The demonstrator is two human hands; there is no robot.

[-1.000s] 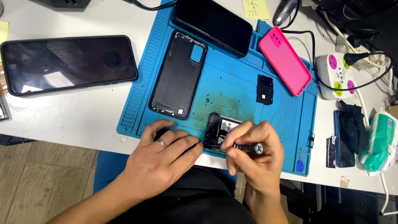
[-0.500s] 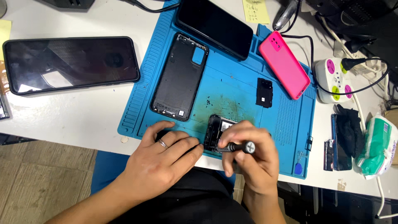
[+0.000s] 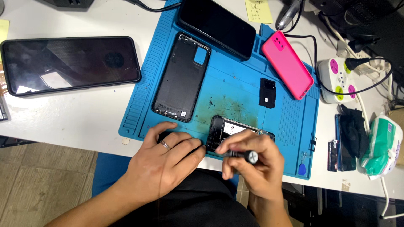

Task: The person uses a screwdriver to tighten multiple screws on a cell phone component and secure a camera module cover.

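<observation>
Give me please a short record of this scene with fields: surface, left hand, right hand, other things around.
surface: blue work mat on a white table
left hand: left hand rests on the mat, fingers touching the opened phone
right hand: right hand holds a small screwdriver over the opened phone
other things: black back cover, pink phone case, small black part, large dark phone

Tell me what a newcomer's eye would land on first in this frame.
Probably the bright blue work mat in the middle of the white table, with a pink phone case at its upper right. At its near edge, the left hand steadies an opened phone while the right hand holds a small screwdriver to it.
</observation>
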